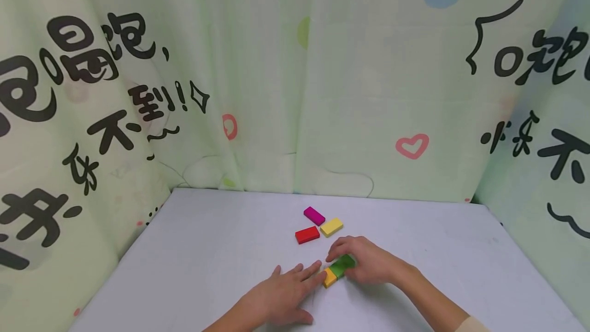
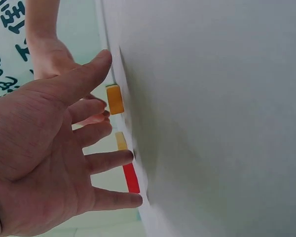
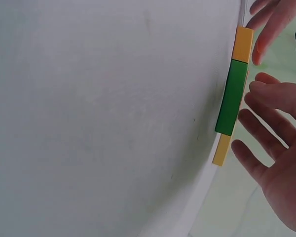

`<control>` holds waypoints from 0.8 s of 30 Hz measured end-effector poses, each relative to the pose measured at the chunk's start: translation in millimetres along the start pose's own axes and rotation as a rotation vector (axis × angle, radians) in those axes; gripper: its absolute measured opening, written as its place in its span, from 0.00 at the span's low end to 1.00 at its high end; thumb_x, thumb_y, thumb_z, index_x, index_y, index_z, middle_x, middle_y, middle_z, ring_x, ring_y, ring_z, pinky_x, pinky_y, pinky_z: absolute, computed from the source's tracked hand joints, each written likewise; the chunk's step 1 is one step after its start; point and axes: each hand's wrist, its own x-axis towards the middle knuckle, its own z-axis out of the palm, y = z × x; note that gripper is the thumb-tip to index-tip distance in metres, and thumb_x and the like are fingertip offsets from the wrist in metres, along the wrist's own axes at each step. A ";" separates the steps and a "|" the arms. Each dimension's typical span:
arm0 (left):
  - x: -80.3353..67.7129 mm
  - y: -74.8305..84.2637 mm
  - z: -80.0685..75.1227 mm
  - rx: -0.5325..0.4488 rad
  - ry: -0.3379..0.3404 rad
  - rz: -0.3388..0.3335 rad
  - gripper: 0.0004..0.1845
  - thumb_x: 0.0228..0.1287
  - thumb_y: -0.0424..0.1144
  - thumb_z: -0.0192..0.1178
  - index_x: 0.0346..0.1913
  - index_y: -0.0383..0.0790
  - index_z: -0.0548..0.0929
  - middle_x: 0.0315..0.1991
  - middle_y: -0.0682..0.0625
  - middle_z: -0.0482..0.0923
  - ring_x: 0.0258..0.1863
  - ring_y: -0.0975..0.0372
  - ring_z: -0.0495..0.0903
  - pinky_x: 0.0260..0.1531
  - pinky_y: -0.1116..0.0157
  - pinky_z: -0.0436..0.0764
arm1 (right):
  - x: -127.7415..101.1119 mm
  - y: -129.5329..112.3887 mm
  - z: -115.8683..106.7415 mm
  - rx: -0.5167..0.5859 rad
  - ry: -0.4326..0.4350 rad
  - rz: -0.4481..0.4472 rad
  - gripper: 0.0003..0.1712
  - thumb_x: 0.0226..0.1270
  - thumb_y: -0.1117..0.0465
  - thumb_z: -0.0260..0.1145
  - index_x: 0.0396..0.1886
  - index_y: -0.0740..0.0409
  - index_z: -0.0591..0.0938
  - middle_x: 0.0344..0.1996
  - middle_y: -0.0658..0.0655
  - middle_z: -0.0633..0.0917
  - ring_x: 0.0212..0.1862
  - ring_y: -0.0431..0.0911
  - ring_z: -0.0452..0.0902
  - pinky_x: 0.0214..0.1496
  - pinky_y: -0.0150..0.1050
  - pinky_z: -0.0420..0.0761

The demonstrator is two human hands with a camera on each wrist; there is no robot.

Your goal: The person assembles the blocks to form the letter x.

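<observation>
An orange block (image 1: 330, 277) and a longer green block (image 1: 342, 265) lie end to end in a slanted line on the white table. My left hand (image 1: 290, 293) is spread flat with straight fingers, its index fingertip at the orange block's left side. Over the green block is my right hand (image 1: 371, 260), its fingers on the far side and thumb on the near side. In the right wrist view, the green block's (image 3: 232, 97) near face is uncovered, and the right hand's (image 3: 281, 143) fingers look loosely bent beside it. Whether they touch it is unclear.
Farther back on the table (image 1: 221, 234) lie a red block (image 1: 307, 235), a yellow block (image 1: 332, 227) and a magenta block (image 1: 314, 215), close together. A pale green curtain (image 1: 350, 91) with black lettering surrounds the table's back and sides.
</observation>
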 end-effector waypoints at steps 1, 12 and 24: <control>0.3 -0.3 -0.3 0.002 0.001 -0.002 0.47 0.53 0.63 0.64 0.74 0.69 0.52 0.75 0.66 0.47 0.70 0.55 0.62 0.57 0.36 0.67 | -1.1 -0.4 0.2 -0.007 0.008 0.003 0.21 0.57 0.66 0.68 0.48 0.41 0.85 0.49 0.39 0.79 0.54 0.42 0.74 0.59 0.54 0.73; 2.5 -4.9 -3.4 0.053 0.028 0.008 0.45 0.54 0.66 0.61 0.74 0.66 0.54 0.74 0.62 0.52 0.70 0.59 0.61 0.61 0.43 0.66 | -17.0 -10.3 5.6 -0.036 0.090 -0.032 0.18 0.62 0.65 0.65 0.50 0.46 0.84 0.50 0.41 0.79 0.54 0.42 0.74 0.57 0.46 0.76; 0.3 -12.1 -5.9 0.128 0.095 0.011 0.42 0.58 0.65 0.59 0.74 0.63 0.56 0.72 0.60 0.58 0.69 0.61 0.62 0.63 0.47 0.66 | -38.4 -22.5 15.7 -0.125 0.071 -0.033 0.23 0.65 0.61 0.65 0.60 0.47 0.79 0.59 0.46 0.77 0.61 0.47 0.72 0.60 0.50 0.74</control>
